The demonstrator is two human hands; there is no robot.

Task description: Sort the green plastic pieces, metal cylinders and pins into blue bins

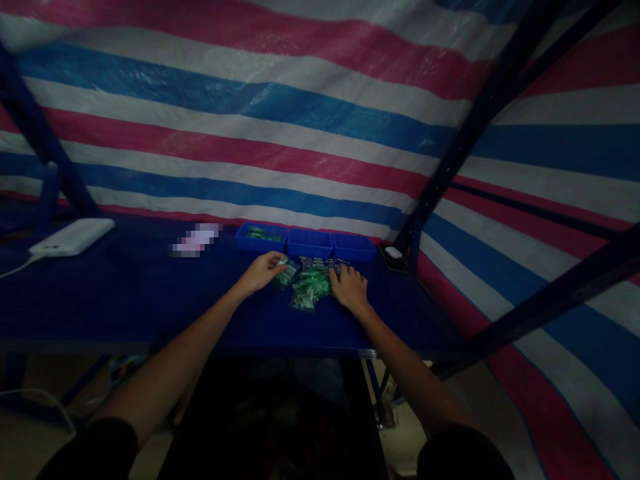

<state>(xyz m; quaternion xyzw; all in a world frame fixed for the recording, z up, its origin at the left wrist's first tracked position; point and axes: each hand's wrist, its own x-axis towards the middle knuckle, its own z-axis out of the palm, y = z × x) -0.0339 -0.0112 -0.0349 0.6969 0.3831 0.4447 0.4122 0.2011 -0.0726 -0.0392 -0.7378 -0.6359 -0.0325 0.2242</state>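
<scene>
My left hand (263, 272) is closed, thumb and fingers pinching a small clear plastic bag (285, 275) with pale greenish pieces inside. Right beside that bag lies a pile of clear bags with green and white pieces (313, 287) on the blue table. Small silvery pieces (313, 262) lie along the back of the pile. My right hand (350, 288) rests at the pile's right edge, palm down, with its bent fingers slightly apart and touching the pieces there. Dim light hides what exactly the small pieces are.
Behind the pile stand three joined blue bins; the left bin (260, 238) holds green pieces, near the middle bin (310, 244) and right bin (354, 249). A white power bank (75, 237) with a cable lies left. A white case (393, 253) sits by the right frame post (416, 243).
</scene>
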